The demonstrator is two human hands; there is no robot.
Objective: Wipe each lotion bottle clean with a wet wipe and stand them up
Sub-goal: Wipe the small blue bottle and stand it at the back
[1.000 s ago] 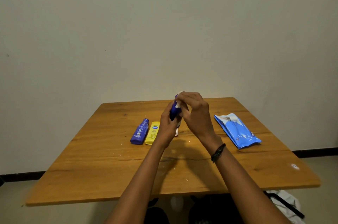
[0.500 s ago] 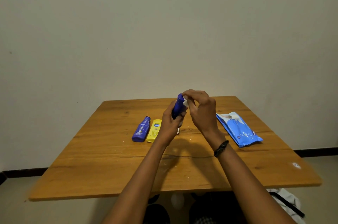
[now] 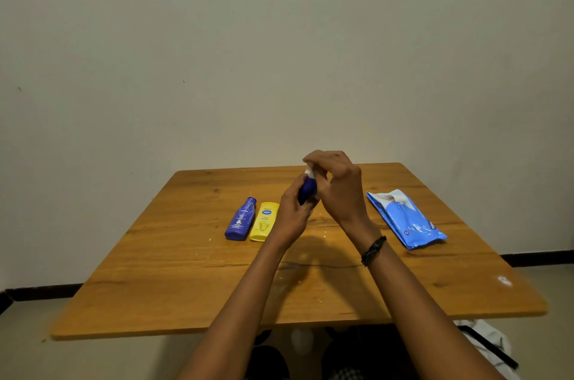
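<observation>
Blue bottle [image 3: 307, 190] gripped upright in left hand [image 3: 292, 215], right hand [image 3: 340, 187] pinching white wipe [image 3: 309, 174] on its top

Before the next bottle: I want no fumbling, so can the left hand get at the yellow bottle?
Probably yes: the yellow bottle lies flat, uncovered, beside the left hand, but that hand holds a blue bottle.

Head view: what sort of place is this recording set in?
Probably a plain room in a home, though that is a guess: a bare wooden table pushed against an unadorned painted wall, a dark skirting board along a pale floor, and no equipment in sight.
</observation>
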